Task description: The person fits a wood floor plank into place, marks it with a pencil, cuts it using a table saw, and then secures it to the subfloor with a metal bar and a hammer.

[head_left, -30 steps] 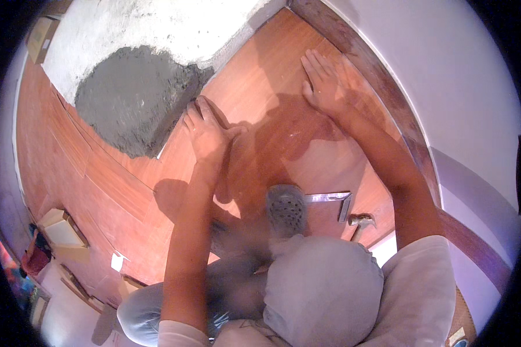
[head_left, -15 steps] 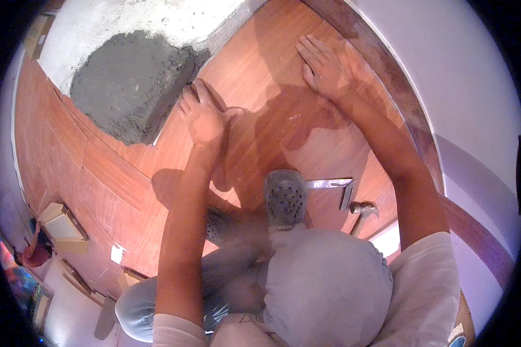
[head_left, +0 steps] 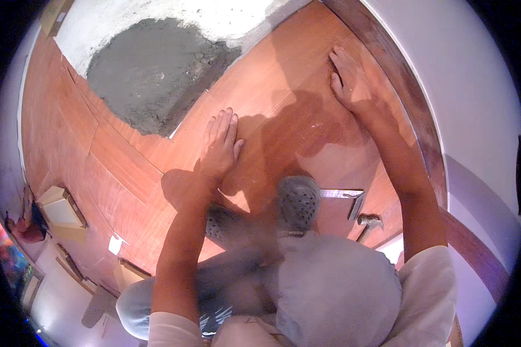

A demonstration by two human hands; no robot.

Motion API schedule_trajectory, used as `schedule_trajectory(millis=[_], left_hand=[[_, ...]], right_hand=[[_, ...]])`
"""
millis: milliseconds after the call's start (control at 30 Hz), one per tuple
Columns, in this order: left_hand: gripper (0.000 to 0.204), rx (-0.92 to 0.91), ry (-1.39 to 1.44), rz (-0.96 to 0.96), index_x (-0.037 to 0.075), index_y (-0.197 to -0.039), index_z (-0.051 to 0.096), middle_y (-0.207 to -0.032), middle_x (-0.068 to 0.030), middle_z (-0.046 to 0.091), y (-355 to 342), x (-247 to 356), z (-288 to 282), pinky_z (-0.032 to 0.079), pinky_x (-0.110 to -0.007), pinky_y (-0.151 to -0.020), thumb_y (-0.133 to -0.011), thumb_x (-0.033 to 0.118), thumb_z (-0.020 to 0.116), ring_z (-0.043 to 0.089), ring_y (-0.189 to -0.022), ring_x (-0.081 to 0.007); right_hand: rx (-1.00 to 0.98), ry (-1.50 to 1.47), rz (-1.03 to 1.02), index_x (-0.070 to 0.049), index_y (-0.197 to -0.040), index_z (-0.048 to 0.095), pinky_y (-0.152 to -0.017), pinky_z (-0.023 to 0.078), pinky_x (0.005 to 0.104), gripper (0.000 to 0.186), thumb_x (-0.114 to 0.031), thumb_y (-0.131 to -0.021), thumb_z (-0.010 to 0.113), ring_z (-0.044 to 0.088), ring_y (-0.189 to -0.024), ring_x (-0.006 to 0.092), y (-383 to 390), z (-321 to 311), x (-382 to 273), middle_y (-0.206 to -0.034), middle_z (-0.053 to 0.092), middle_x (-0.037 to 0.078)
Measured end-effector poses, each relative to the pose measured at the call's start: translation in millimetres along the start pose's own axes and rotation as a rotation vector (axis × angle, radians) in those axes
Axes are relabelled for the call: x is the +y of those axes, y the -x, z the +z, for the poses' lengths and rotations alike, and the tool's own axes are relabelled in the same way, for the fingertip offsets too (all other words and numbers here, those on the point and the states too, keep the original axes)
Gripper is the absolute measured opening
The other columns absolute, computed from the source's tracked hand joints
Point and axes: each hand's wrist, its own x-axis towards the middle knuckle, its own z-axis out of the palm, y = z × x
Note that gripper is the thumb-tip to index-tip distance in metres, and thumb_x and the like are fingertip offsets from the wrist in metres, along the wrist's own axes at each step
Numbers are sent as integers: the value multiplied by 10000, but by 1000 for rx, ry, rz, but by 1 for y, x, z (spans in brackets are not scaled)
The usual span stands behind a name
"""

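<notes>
Resting flat on planks [head_left: 260,89] mid-frame, the left hand [head_left: 219,149] lies with fingers together; the right hand [head_left: 353,85], upper right, lies open-palmed on them, thumb spread. Grey mortar [head_left: 147,75] sits upper left.

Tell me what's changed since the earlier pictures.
The left hand has drawn back toward the body from the edge of the wooden floorboards beside the grey mortar patch; its fingers now lie closer together. The right hand has shifted slightly, staying on the floorboards. Nothing was picked up. The metal square and hammer lie as before.
</notes>
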Motion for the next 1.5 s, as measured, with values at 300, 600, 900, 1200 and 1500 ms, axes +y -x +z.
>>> schedule_trajectory(millis=[300, 600, 900, 1200, 1500], left_hand=[[596, -100, -135, 116, 30, -1494, 506, -1614, -205, 397, -4, 6, -7, 255, -529, -1256, -961, 264, 633, 357, -1503, -382], [570, -117, -123, 184, 62, -1481, 541, -1590, -217, 430, -9, 12, -16, 224, -547, -1259, -947, 242, 627, 351, -1502, -405], [523, -344, -258, 261, 129, -1498, 541, -1586, -232, 419, -54, 54, -52, 311, -551, -1213, -993, 256, 596, 384, -1461, -438], [536, -187, -526, 421, 106, -1557, 442, -1577, -226, 428, -16, 34, -32, 394, -596, -1150, -1090, 369, 433, 438, -1412, -473], [563, -443, -171, 364, 111, -1575, 414, -1597, -213, 412, -29, 2, -47, 374, -558, -1168, -1053, 281, 541, 457, -1403, -433]], right_hand=[[-82, 41, -5, 7, -1301, 646, -1197, 389, 476, 445, -101, -869, 653, 542, -1370, 377, 8, 3, 0, -1421, 603, 227], [110, -29, -1, 10, -1282, 656, -1149, 445, 496, 479, -103, -822, 725, 555, -1357, 388, 7, 16, -7, -1405, 615, 216], [106, -32, 144, -6, -1229, 678, -1153, 430, 505, 408, -199, -870, 678, 507, -1403, 377, 38, 8, -2, -1464, 569, 222], [210, -40, 176, -27, -1316, 654, -1205, 363, 478, 445, -254, -938, 588, 438, -1463, 332, 16, 24, -43, -1543, 502, 208], [243, -109, 255, -35, -1396, 581, -1220, 346, 478, 505, -228, -929, 582, 414, -1477, 343, -3, 35, -42, -1573, 463, 199]])
